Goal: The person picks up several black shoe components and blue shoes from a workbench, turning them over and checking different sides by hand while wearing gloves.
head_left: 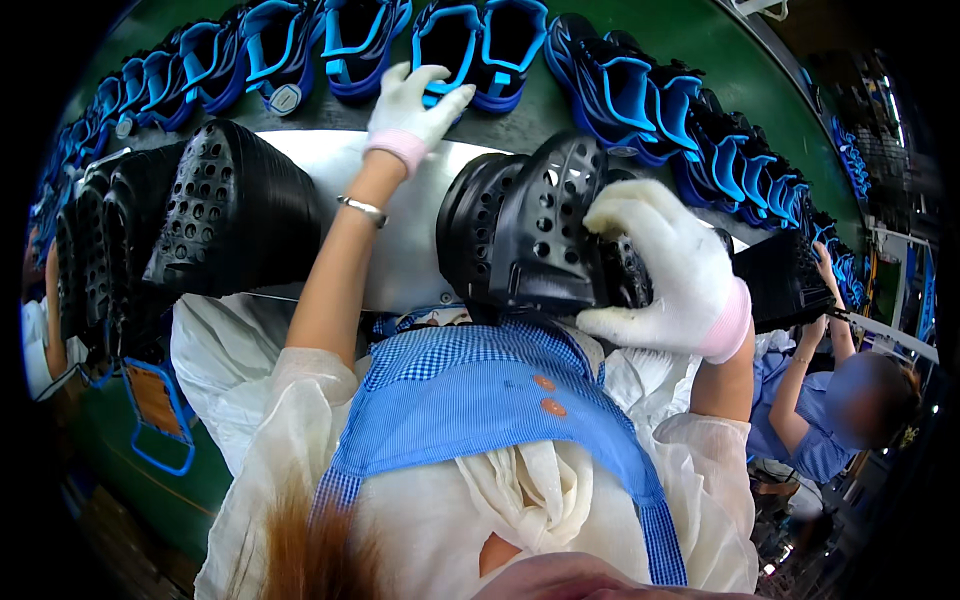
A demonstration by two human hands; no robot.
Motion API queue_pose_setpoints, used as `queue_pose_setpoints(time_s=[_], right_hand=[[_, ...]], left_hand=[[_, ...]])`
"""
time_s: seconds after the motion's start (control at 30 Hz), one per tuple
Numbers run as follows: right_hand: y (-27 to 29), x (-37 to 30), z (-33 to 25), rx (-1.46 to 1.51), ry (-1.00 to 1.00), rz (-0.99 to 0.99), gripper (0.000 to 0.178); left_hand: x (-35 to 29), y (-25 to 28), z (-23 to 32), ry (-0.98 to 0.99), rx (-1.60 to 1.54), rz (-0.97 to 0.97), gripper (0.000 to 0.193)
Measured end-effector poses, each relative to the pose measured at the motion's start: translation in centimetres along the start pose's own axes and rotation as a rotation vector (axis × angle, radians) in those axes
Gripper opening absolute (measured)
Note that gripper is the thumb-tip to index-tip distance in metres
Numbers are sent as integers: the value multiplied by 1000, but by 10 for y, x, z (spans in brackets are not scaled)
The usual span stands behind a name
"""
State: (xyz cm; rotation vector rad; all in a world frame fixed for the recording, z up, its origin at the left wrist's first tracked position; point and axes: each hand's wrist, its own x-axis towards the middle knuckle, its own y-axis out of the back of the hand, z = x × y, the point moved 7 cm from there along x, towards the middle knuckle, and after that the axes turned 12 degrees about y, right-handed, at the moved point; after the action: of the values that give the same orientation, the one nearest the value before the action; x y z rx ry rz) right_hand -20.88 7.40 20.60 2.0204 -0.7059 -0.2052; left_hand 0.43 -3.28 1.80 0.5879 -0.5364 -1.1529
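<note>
My left hand (415,112), in a white glove with a pink cuff, reaches forward to the heel of a black and blue sneaker (446,40). Its fingers are spread around the light-blue heel tab and look to touch it; I see no firm grip. My right hand (672,262), gloved the same way, curls its fingers and thumb round the right side of a black perforated plastic shoe insert (545,225). That insert stands tilted among similar stacked ones in front of my apron. Part of the stack lies hidden behind my right fingers.
Rows of sneakers (632,85) line the green table (780,75) to the far left and right. A larger stack of black inserts (225,215) stands left of my forearm. At the right, a person (820,400) in blue works nearby. A blue-framed stool (160,410) is lower left.
</note>
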Motion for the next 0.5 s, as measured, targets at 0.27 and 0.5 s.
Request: queue_pose_setpoints(time_s=[0.27, 0.5], right_hand=[[5, 21, 9, -125, 47, 114, 53], [-1, 42, -5, -126, 136, 91, 52]], left_hand=[[-2, -23, 24, -9, -234, -298, 55], [-52, 34, 87, 295, -1320, -967, 55]])
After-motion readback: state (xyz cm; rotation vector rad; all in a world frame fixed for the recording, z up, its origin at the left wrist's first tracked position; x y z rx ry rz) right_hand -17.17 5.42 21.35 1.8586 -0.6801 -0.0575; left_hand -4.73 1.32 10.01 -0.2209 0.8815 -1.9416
